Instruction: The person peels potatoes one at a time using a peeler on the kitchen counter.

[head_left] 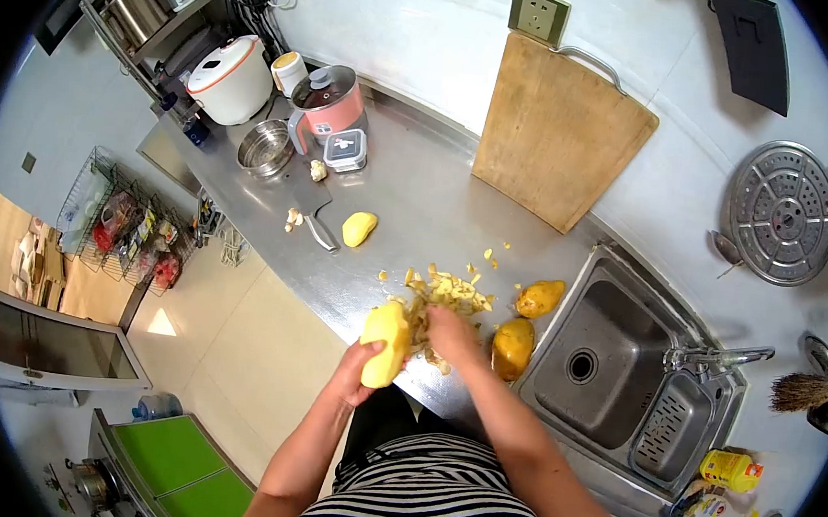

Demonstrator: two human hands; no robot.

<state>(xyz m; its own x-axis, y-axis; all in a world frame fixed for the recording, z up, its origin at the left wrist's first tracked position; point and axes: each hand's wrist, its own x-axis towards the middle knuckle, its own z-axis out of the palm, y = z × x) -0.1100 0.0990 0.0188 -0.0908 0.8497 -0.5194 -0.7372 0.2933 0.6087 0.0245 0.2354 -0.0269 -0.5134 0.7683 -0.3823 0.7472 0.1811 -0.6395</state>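
My left hand point(360, 365) is closed around a large peeled yellow potato point(386, 345), held up near the counter's front edge. Just right of it, my right hand point(449, 334) is closed beside the potato and over the peelings; whatever its fingers hold is hidden. A heap of potato peelings point(457, 291) lies on the steel counter point(419, 187) beyond both hands. Two potatoes with skin on, one upper point(539, 298) and one lower point(512, 349), rest between the heap and the sink. Farther left are a smaller peeled potato point(358, 228) and a cleaver point(321, 234).
A steel sink point(609, 349) with a faucet point(719, 357) is at the right. A wooden cutting board point(565, 130) leans on the wall. At the back left stand a rice cooker point(229, 82), a pink electric pot point(329, 104), a steel bowl point(266, 147) and a lidded container point(346, 149).
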